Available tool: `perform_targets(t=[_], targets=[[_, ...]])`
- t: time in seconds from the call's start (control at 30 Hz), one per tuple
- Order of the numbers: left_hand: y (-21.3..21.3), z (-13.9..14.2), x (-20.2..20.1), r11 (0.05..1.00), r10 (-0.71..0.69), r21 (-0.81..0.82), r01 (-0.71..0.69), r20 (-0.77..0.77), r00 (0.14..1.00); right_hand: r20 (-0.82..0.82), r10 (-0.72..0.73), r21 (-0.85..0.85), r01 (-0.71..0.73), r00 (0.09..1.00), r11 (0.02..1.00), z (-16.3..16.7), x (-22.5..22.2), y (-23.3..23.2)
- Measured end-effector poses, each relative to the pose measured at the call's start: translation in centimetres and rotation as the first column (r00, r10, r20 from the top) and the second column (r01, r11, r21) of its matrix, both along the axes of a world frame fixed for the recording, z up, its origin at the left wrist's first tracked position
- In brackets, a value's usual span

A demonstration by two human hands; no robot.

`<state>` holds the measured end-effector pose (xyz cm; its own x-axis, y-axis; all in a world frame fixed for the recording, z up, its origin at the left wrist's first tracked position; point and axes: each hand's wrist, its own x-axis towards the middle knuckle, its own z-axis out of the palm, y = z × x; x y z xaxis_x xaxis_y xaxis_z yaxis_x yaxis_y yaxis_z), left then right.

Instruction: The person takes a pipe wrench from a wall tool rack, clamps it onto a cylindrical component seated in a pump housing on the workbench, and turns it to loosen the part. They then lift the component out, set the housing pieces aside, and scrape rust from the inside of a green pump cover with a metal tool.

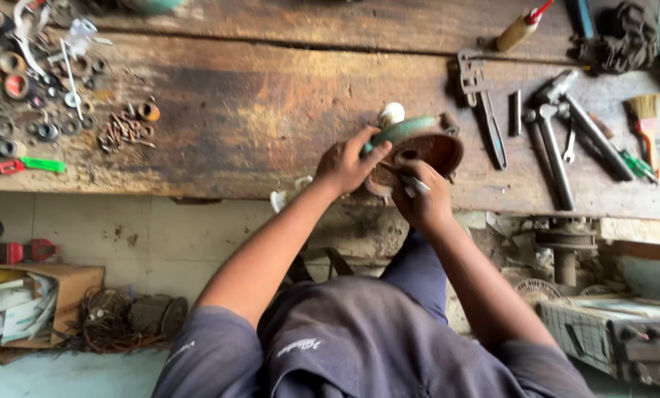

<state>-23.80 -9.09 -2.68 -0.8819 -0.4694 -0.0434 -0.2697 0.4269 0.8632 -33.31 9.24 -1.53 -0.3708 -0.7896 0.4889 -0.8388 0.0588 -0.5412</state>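
Observation:
A round, rusty metal housing [427,147] with a green painted edge and a white knob at its top stands tilted near the front edge of the worn wooden workbench [271,110]. My left hand [348,163] grips its green rim on the left side. My right hand [420,197] is closed on a small grey tool [415,184] whose tip rests against the housing's open rusty face.
Pliers, wrenches [484,107], screwdrivers and a brush [645,118] lie on the bench at the right. Washers, rings and bolts [123,129] are scattered at the left, beside a green-handled tool [31,166]. A glue bottle [520,28] lies at the back. Boxes and machine parts sit on the floor below.

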Motion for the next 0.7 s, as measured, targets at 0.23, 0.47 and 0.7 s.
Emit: perform_targets(t=[0.23, 0.47, 0.7], targets=[[-0.1, 0.1, 0.0, 1.000, -0.003, 0.029, 0.002, 0.042, 0.999, 0.041, -0.011, 0.118, 0.006, 0.999, 0.993, -0.5, -0.3, 0.3], [0.0, -0.2, -0.1, 1.000, -0.017, 0.006, 0.017, 0.042, 0.999, 0.055, -0.020, 0.116, 0.013, 0.998, 0.993, -1.3, -0.3, 0.4], [-0.1, -0.5, -0.1, 1.000, -0.016, -0.010, 0.017, 0.061, 0.998, 0.177, 0.011, 0.159, -0.040, 0.984, 0.986, -1.7, -0.2, 1.0]])
